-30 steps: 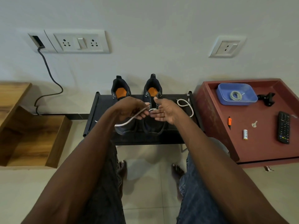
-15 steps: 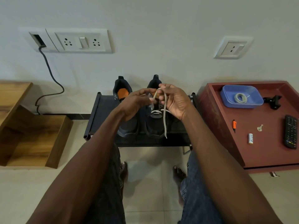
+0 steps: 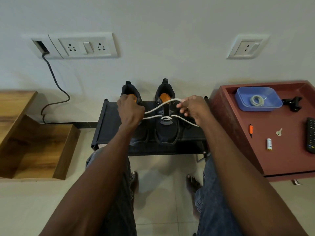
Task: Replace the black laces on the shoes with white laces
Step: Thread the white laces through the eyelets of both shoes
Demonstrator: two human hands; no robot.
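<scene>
Two black shoes with orange insoles stand on a low black rack (image 3: 102, 126). A white lace (image 3: 158, 107) runs through the lowest eyelets of the right shoe (image 3: 167, 130). My left hand (image 3: 130, 111) grips the lace over the left shoe (image 3: 139, 138), which it mostly hides. My right hand (image 3: 192, 106) pinches the other part of the lace above the right shoe; a free end trails past my right wrist. The lace is stretched sideways between both hands.
A maroon table (image 3: 281, 159) at the right holds a blue tray (image 3: 242, 103) with a coiled white lace (image 3: 256, 100), a remote (image 3: 310, 135), a key, a battery and an orange pen. A wooden step unit (image 3: 34, 142) stands left. Sockets and a cable are on the wall.
My hands, close together and lifting the lace upward half a second ago, have moved apart sideways and pulled the white lace taut across the right shoe.
</scene>
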